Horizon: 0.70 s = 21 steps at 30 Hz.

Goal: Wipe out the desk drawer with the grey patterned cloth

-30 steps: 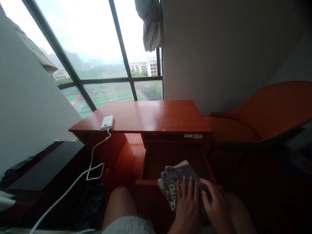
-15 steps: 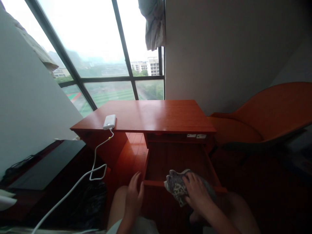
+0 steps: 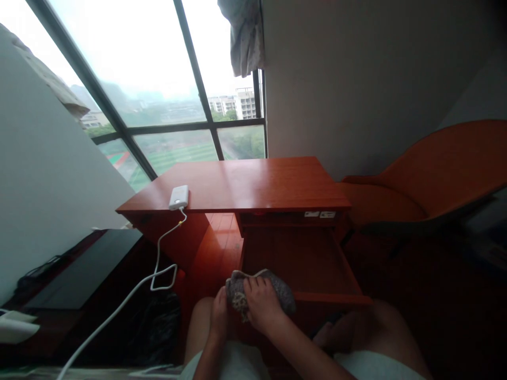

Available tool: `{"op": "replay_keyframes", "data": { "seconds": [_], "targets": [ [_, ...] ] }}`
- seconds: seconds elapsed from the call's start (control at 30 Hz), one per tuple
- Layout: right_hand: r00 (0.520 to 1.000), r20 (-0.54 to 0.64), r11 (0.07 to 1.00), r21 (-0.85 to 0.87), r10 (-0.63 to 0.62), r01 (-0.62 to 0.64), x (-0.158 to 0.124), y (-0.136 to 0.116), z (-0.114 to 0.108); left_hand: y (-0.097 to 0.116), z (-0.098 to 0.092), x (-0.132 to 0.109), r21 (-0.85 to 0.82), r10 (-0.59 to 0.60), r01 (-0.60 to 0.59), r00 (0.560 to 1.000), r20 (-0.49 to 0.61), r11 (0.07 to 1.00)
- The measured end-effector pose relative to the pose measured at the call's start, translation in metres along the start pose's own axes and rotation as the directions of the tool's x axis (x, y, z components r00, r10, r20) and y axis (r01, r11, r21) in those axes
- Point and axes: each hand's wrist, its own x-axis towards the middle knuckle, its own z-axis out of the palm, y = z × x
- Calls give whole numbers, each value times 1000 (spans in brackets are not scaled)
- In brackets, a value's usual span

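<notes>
A grey cloth (image 3: 282, 292) with a light edge and a shaggy patch lies over the left part of the front edge of the open drawer (image 3: 332, 299). My right hand (image 3: 261, 303) is on top of the cloth, its fingers bent and pressed into it. At the drawer's left front corner is my left hand (image 3: 219, 312), upright beside the cloth's left end; its fingers are close together, and what they hold, if anything, is hidden. The drawer's inside shows a bare reddish-brown bottom.
A white power bank (image 3: 179, 197) sits at the left front of the red desk (image 3: 253, 182), its white cable (image 3: 130, 296) running down left. An orange chair (image 3: 443, 169) stands at the right. A dark panel (image 3: 87, 269) and black bag (image 3: 152, 322) are at the left.
My right hand has moved left along the drawer front with the cloth, up to my left hand. The fingers of my left hand have come closer together beside the cloth.
</notes>
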Motion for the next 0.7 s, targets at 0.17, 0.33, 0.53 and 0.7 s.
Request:
{"op": "replay_keyframes", "data": {
  "seconds": [0.17,0.33,0.53,0.7],
  "targets": [
    [999,3,996,72,-49,48,-17,15,1,-2,-2,-4,31,19,-22,995,96,999],
    [1000,-16,994,105,-2,3,-49,50,-3,-2,-4,-9,163,71,-92,989,127,982],
    [991,-100,992,95,88,-79,-99,110,-2,-3,-4,-10,177,123,-152,979,164,972],
    [963,-193,981,-10,189,-194,-158,185,-9,0,-4,-13,201,131,-171,972,195,965]
  ]
}}
